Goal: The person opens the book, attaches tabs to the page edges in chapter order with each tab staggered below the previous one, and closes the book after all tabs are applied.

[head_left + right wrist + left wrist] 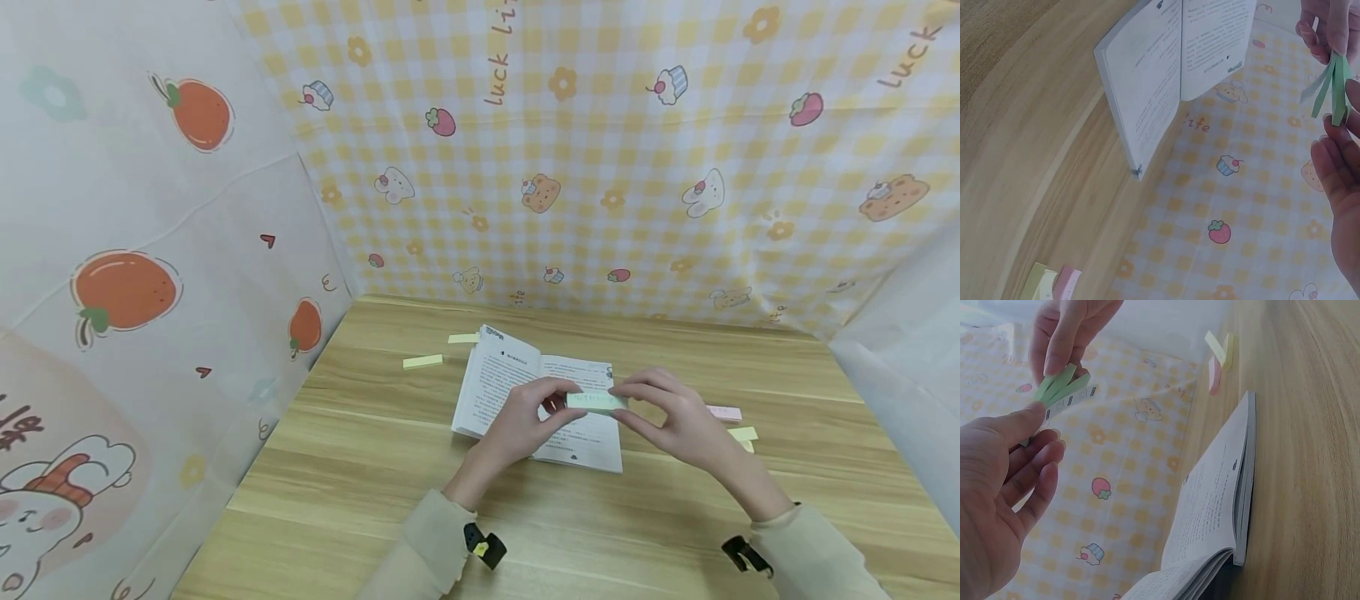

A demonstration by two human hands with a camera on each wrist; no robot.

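Observation:
A pad of narrow green sticky notes [596, 402] is held up over the open book [501, 379], with handwriting on its face. My left hand [525, 414] pinches its left end between thumb and fingers. At the other end, my right hand [686, 421] has thumb and fingertips on it. From the left wrist view, the green strips [1059, 387] splay apart between the two hands, beside a white printed strip [1074, 400]. The fanned strips [1338, 87] also show in the right wrist view, running from one hand to the other.
Left of the book lie a yellow sticky-note pad [422, 362] and another pale yellow strip [462, 338] near its corner. A pink pad [724, 412] and yellow pads [742, 434] lie beyond my right hand. Patterned cloth [562, 167] hangs behind the wooden table [337, 467].

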